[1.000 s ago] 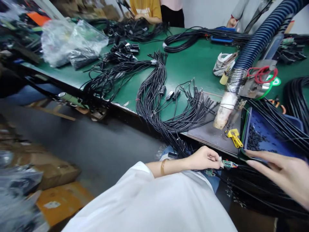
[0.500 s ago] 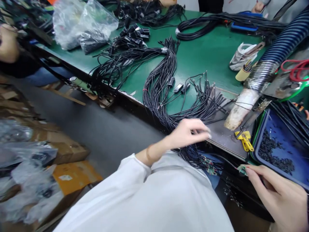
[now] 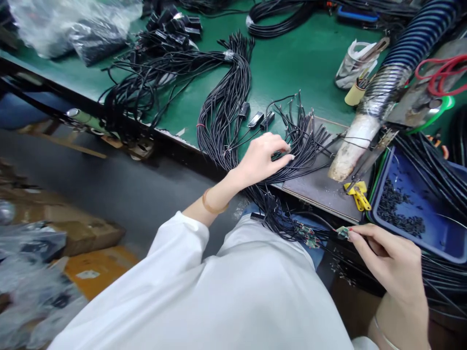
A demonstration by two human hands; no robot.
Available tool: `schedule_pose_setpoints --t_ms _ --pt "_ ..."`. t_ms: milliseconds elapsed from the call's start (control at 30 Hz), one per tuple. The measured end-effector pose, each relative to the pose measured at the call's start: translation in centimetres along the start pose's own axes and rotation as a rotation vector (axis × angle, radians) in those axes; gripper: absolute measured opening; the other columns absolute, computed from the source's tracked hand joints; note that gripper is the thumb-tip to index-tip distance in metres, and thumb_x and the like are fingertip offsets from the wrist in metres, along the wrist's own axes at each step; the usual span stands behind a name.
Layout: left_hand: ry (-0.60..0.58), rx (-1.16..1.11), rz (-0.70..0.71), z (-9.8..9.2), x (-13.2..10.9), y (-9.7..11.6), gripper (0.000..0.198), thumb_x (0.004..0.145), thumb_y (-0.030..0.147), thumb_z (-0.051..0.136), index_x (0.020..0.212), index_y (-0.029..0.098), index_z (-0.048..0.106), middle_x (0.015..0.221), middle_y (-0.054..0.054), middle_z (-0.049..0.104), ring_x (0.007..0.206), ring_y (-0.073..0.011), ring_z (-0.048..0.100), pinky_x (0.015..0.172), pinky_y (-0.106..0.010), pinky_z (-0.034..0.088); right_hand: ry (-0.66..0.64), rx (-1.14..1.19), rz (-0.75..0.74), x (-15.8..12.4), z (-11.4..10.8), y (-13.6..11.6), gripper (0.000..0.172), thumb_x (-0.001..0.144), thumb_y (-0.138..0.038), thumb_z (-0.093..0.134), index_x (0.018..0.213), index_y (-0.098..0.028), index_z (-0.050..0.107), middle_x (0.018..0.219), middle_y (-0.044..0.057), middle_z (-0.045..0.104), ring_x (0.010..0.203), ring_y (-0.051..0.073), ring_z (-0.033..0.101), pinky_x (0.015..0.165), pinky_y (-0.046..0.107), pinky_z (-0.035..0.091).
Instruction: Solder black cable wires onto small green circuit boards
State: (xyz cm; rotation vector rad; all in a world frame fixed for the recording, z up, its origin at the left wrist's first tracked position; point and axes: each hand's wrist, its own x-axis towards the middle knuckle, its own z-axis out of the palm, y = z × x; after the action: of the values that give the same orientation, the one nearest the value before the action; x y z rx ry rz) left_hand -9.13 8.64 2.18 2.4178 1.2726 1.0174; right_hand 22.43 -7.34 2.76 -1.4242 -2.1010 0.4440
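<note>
My left hand (image 3: 263, 158) hovers over the bundle of black cables (image 3: 222, 109), thumb and fingers apart with nothing between them. Small black housings (image 3: 256, 119) lie on the bench just beyond it. My right hand (image 3: 390, 253) pinches a small green circuit board (image 3: 343, 233) by its edge, in front of the bench. A dark cable runs leftward from that board. More circuit boards (image 3: 307, 235) on cables hang in a cluster at my lap, to the left of the right hand.
A blue tray (image 3: 441, 249) with small black pieces stands at the right. Beside it are yellow clips (image 3: 358, 194) and a ribbed hose (image 3: 419, 48) with a whitish nozzle. Plastic bags (image 3: 97, 39) lie at the back left; cardboard boxes (image 3: 83, 238) sit on the floor.
My left hand has moved up and away from the bench edge, over the cables. The right hand still holds the circuit board, now farther left in view. The whole view has shifted.
</note>
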Motion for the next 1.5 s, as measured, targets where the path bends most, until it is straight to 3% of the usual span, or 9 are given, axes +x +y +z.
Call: schedule_pose_setpoints --t_ms 167,400,600,800,1033,1133,1300,1400,1500 --pt "-0.106 0.035 0.005 1.9 0.0 0.7 0.015 0.092 0.029 0.066 0.091 0.015 0.071 0.088 -0.005 0.074 0.083 -0.0188 0.06 0.079 -0.033 0.046 -0.003 0.006 0.06 -0.3 -0.4 0.2 0.007 0.092 -0.024 0.07 0.099 -0.024 0.069 0.073 -0.006 0.066 0.048 0.003 0.042 0.049 0.021 0.037" --pt "0.151 0.229 -0.243 -2.0 -1.9 -3.5 0.016 0.092 0.031 0.065 0.083 0.018 0.068 0.088 -0.006 0.071 0.088 -0.0222 0.06 0.087 -0.037 0.045 -0.024 -0.015 0.1 0.2 -0.4 0.4 0.008 0.094 -0.027 0.066 0.1 -0.023 0.07 0.078 -0.002 0.07 0.052 0.008 0.048 0.053 0.024 0.041" --pt "0.119 0.317 -0.277 -2.8 -4.2 -7.0 0.021 0.086 0.037 0.071 0.082 0.019 0.063 0.089 -0.009 0.065 0.099 -0.0293 0.059 0.094 -0.044 0.045 -0.005 -0.017 0.199 1.2 0.1 0.0 0.015 0.095 -0.035 0.063 0.095 -0.022 0.072 0.07 -0.002 0.067 0.049 0.007 0.045 0.053 0.025 0.039" --pt "0.171 0.148 -0.19 -2.0 -2.8 -3.1 0.016 0.092 0.032 0.062 0.081 0.022 0.065 0.089 -0.007 0.07 0.092 -0.0249 0.059 0.094 -0.044 0.044 -0.008 -0.023 0.225 1.4 0.1 -0.5 0.014 0.096 -0.035 0.064 0.095 -0.023 0.071 0.068 -0.004 0.064 0.049 0.007 0.044 0.054 0.025 0.038" --pt "-0.167 0.073 0.043 2.7 -1.4 0.4 0.023 0.09 0.027 0.062 0.104 0.011 0.072 0.089 -0.009 0.073 0.087 -0.0238 0.062 0.082 -0.037 0.047 -0.013 0.008 0.258 1.4 0.3 -0.5 0.02 0.097 -0.038 0.062 0.096 -0.021 0.071 0.074 -0.001 0.07 0.056 0.009 0.055 0.057 0.024 0.039" --pt "-0.109 -0.034 -0.059 3.5 -1.1 0.4 0.02 0.091 0.026 0.06 0.097 0.013 0.075 0.074 -0.005 0.068 0.069 -0.0176 0.057 0.071 -0.032 0.044 -0.024 0.033 0.287 1.4 0.4 -0.4 0.021 0.097 -0.039 0.061 0.097 -0.021 0.072 0.077 0.0 0.071 0.061 0.011 0.061 0.059 0.025 0.042" --pt "0.007 -0.472 -0.29 3.2 -0.4 0.0 0.028 0.09 0.041 0.065 0.073 0.019 0.064 0.052 0.004 0.04 0.047 -0.008 0.033 0.049 -0.026 0.026 -0.042 0.053 0.309 1.4 0.5 -0.2 0.023 0.098 -0.04 0.059 0.097 -0.021 0.072 0.078 0.001 0.072 0.064 0.012 0.064 0.061 0.025 0.044" --pt "-0.019 -0.734 -0.393 2.8 0.0 -0.1 0.034 0.089 0.051 0.066 0.076 0.02 0.059 0.053 0.005 0.04 0.044 -0.0066 0.034 0.042 -0.023 0.025 -0.038 0.06 0.31 1.4 0.4 -0.1 0.024 0.098 -0.041 0.059 0.097 -0.02 0.071 0.077 0.001 0.072 0.064 0.012 0.064 0.06 0.025 0.044" --pt "-0.041 -0.819 -0.44 1.3 0.3 0.0 0.039 0.087 0.056 0.067 0.077 0.02 0.055 0.055 0.005 0.043 0.042 -0.0054 0.037 0.04 -0.02 0.032 -0.046 0.051 0.3 1.3 0.4 0.1 0.022 0.097 -0.04 0.06 0.096 -0.021 0.071 0.077 0.0 0.072 0.063 0.012 0.064 0.06 0.025 0.044"
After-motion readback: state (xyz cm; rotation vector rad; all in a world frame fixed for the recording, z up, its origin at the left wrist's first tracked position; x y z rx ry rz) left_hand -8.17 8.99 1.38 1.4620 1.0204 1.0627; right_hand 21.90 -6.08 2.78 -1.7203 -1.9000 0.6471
